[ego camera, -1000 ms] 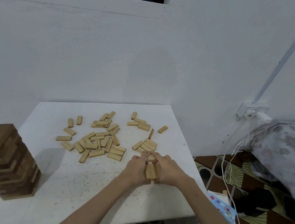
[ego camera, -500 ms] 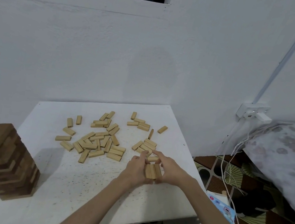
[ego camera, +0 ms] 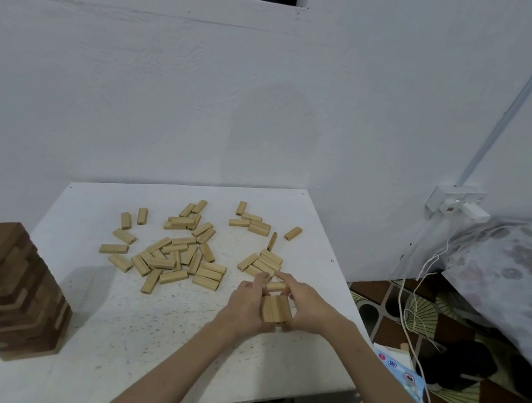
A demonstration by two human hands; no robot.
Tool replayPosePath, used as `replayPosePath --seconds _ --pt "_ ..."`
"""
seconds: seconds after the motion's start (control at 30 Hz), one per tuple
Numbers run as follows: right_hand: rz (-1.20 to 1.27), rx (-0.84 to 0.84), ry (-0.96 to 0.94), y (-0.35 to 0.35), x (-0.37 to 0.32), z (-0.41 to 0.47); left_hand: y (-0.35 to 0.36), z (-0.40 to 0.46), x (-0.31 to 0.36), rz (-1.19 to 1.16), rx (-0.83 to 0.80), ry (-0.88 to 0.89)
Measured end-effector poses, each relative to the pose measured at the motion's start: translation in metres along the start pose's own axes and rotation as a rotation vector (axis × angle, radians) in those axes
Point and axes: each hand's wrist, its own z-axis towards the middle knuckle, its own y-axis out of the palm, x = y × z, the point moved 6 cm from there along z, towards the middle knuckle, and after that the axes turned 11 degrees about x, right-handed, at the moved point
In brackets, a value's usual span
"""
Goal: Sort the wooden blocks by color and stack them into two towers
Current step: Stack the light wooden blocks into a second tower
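Observation:
A short stack of light wooden blocks (ego camera: 275,309) stands near the right edge of the white table (ego camera: 144,331). My left hand (ego camera: 244,307) presses its left side, fingers curled round it. My right hand (ego camera: 306,306) holds its right side, with the index finger stretched toward a loose block (ego camera: 275,285) lying just behind the stack. Several loose light blocks (ego camera: 178,254) are scattered over the middle and back of the table. A tall tower of dark brown blocks (ego camera: 3,287) stands at the front left.
A smaller group of light blocks (ego camera: 263,260) lies just beyond my hands. The white wall rises behind the table. To the right are a wall socket (ego camera: 456,202) with white cables, a patterned cushion (ego camera: 521,271), and a booklet (ego camera: 402,374) on the patterned floor.
Both hands stay round the small light stack; my right index finger has reached slightly farther toward the loose block behind it. The view has shifted a little.

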Motion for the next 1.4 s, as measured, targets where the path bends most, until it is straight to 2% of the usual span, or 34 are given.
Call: replayPosePath --seconds 0.33,0.53,0.87,1.03,1.1,1.27,1.4 --pt "-0.058 -0.017 -0.013 -0.003 -0.003 -0.002 -0.006 -0.003 0.003 -0.012 -0.019 0.022" --pt "-0.024 0.017 -0.052 -0.013 -0.019 0.000 -0.042 -0.010 -0.003 -0.028 0.049 0.051" --pt "0.033 0.237 -0.168 0.003 -0.071 0.007 -0.103 -0.036 -0.058 -0.101 0.347 0.019" --pt "0.137 0.296 -0.136 0.032 -0.082 0.007 -0.112 -0.050 -0.079 -0.148 0.474 -0.037" --pt "0.144 0.306 -0.121 0.045 -0.086 0.009 -0.110 -0.054 -0.085 -0.140 0.479 -0.067" --pt "-0.006 0.271 -0.124 0.079 -0.094 0.011 -0.101 -0.057 -0.087 0.023 0.412 -0.002" --pt "-0.208 0.247 -0.148 0.088 -0.101 0.016 -0.105 -0.055 -0.091 0.159 0.468 -0.005"
